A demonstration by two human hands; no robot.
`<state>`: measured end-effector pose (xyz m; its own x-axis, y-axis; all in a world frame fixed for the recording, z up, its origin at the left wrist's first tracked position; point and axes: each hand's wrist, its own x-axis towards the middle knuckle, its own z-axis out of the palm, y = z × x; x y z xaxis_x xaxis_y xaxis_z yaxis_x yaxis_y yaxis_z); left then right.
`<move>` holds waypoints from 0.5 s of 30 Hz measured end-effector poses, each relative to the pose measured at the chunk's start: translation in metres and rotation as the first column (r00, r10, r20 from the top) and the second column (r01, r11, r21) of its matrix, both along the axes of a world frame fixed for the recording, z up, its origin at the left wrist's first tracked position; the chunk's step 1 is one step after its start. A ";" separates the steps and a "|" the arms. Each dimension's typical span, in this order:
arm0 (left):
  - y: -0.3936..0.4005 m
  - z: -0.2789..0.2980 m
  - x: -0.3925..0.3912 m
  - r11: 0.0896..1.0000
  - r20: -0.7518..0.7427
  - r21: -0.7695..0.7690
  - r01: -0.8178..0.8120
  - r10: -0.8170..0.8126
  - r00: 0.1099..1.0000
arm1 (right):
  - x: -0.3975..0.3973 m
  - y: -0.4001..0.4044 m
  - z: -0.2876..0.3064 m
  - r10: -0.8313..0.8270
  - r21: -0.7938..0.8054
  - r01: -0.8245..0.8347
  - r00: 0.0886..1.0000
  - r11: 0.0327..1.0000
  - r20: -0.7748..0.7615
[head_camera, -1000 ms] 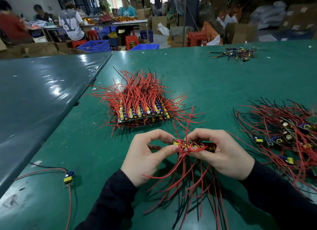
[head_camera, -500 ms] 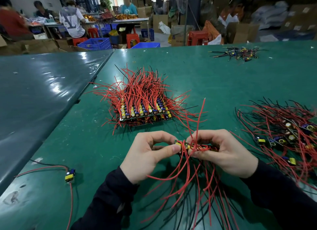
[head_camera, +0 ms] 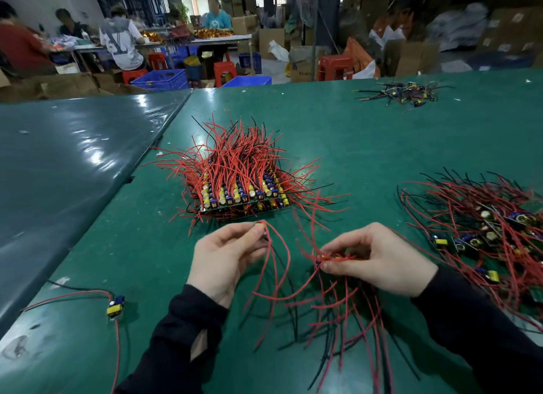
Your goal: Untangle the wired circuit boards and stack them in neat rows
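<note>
Single view: camera worn on my head, facing forward and down over the green table (head_camera: 367, 146), close above my hands; workshop background beyond the table's far edge. No second view shares the scene.

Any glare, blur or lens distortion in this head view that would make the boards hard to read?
Head view: overhead glare streaks the dark plastic sheet at left; the table edges bow from the wide-angle lens; the stacked boards are sharp; the left hand and right hand look crisp, though the board pinched in the left fingers is slightly smeared; the background workers and boxes are soft.
</note>
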<state>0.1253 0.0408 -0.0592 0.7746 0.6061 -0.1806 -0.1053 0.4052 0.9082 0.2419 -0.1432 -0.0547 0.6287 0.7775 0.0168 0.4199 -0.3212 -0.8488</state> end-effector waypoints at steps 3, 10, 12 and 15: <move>0.008 0.002 -0.002 0.983 0.102 -0.005 -0.181 0.181 0.978 | 0.003 -0.004 -0.001 0.094 -0.229 -0.035 0.963 0.973 0.251; -0.007 0.008 -0.006 0.964 0.140 0.262 0.048 -0.087 0.986 | -0.003 -0.007 0.022 -0.010 0.354 -0.001 1.000 0.935 0.029; -0.013 0.008 -0.005 0.916 0.118 0.396 0.069 -0.125 0.985 | -0.005 -0.004 0.018 -0.050 0.458 0.070 0.997 0.886 -0.056; -0.018 0.010 -0.008 0.789 0.097 0.612 0.054 -0.143 0.985 | -0.013 0.005 0.009 -0.037 0.435 0.043 0.999 0.899 -0.022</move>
